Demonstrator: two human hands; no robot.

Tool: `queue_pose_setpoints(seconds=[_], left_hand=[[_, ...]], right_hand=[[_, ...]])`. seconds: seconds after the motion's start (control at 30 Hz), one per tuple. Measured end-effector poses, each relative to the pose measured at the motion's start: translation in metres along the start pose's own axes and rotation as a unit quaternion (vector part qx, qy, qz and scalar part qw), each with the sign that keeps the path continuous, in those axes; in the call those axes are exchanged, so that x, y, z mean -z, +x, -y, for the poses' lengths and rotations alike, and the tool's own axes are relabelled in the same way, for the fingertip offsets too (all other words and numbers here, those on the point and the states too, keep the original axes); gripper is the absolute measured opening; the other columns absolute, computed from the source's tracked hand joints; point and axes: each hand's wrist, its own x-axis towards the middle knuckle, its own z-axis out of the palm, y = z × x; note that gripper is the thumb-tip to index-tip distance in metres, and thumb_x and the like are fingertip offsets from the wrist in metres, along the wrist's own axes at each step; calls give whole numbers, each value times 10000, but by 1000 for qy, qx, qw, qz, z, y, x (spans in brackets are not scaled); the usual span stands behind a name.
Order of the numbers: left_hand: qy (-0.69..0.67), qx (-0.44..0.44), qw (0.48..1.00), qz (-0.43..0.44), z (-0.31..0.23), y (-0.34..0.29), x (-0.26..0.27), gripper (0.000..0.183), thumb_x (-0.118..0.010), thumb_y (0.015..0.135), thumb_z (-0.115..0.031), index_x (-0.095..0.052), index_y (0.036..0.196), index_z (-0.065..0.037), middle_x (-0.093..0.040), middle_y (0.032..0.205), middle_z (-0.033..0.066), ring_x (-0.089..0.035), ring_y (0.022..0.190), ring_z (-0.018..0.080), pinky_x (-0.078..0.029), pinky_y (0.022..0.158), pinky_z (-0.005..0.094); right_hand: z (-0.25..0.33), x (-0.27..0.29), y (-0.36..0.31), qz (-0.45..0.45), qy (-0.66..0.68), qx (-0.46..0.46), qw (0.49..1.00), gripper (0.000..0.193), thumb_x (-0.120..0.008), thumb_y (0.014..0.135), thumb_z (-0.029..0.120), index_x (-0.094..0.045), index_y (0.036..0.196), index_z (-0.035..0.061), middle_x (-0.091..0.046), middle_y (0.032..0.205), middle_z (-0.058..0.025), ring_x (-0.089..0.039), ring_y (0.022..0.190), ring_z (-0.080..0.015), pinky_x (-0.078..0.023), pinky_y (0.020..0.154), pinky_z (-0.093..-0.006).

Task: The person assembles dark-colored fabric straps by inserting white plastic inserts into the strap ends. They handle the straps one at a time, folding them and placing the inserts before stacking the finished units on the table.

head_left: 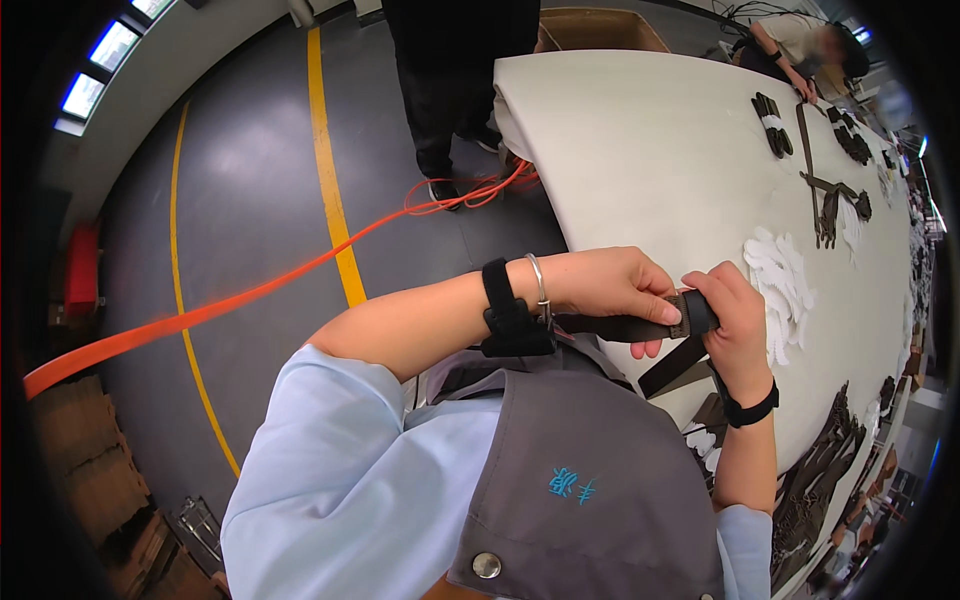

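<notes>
Pale tabletop (630, 150) spreads ahead; over its near edge, the left hand (638, 290) pinches a dark strap (608, 328) and the right hand (735, 322) grips a black band (704, 312) against it. Keeping both flat and square should help; room opens toward the far left corner, away from white pieces (780, 290).

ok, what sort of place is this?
Probably a factory or workshop floor, going by the large white worktable, the bundled dark straps on it and the yellow floor lines.
</notes>
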Motion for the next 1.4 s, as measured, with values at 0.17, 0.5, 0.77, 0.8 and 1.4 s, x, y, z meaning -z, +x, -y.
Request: queue_pose_setpoints(seconds=[0.17,0.5,0.77,0.8,1.4], left_hand=[[-3,0,1000,23,-8,0,-2,242,-562,1003,-202,-626,981,31,-725,895,103,-700,796,138,-544,744,259],[80,-212,973,35,-18,33,-14,216,-766,818,-205,-726,898,-9,-433,1327,80,-410,1209,222,-305,1071,404],[-68,-264,962,-23,-58,102,-65,318,-642,947,-277,-695,1077,8,-557,1325,132,-437,1335,284,-398,1053,421],[-125,-236,962,-61,-58,111,-74,339,-617,969,-280,-669,1134,12,-581,1291,121,-483,1293,250,-448,1007,381],[11,-112,991,69,-72,200,-101,276,-592,986,-280,-687,1028,-24,-608,1226,88,-570,1126,214,-486,903,369]], right_hand=[[-4,3,-15,-24,-6,-41,999,366,-622,659,-150,-652,980,23,-520,755,-91,-551,622,-260,-441,554,-329],[-8,14,-51,-119,127,-109,979,262,-697,739,-80,-620,963,33,-554,780,-80,-571,690,-241,-441,599,-314],[-18,24,-69,-221,332,-214,892,653,-684,821,613,-603,1076,17,-620,861,-43,-571,824,-144,-472,742,-294],[-20,20,-68,-251,334,-207,885,721,-658,812,670,-588,1105,14,-627,877,-45,-578,857,-145,-474,767,-292],[-15,72,-113,-269,493,-353,749,190,-697,897,176,-587,930,25,-668,777,-58,-706,710,-179,-510,616,-261]])
